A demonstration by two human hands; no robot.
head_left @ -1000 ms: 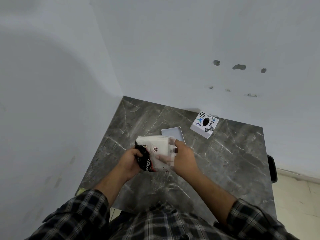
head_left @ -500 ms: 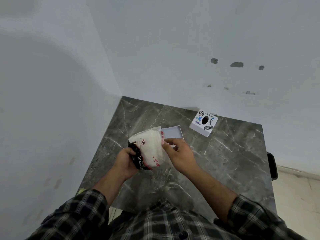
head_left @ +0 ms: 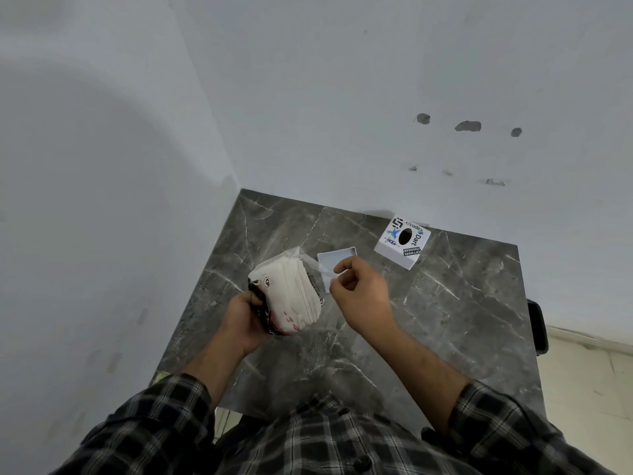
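Observation:
My left hand (head_left: 244,317) grips a soft pack of white tissues (head_left: 291,296) in clear wrap with black and red print, held tilted above the table. A stack of folded tissues shows through its open side. My right hand (head_left: 363,296) is just right of the pack, thumb and forefinger pinching a strip of the clear plastic wrap (head_left: 320,269) that stretches from the pack's top edge. A shallow white box lid (head_left: 334,260) lies on the table behind my right hand, partly hidden by it.
A grey marble table (head_left: 445,320) stands in a corner between two pale walls. A white cube box (head_left: 402,241) with stickers and a dark round hole sits at the back right. A black object (head_left: 537,327) sticks out past the table's right edge.
My right hand has let go of the pack's body and pulled away to the right, drawing out a strip of the wrap. The pack has turned its open side up in my left hand.

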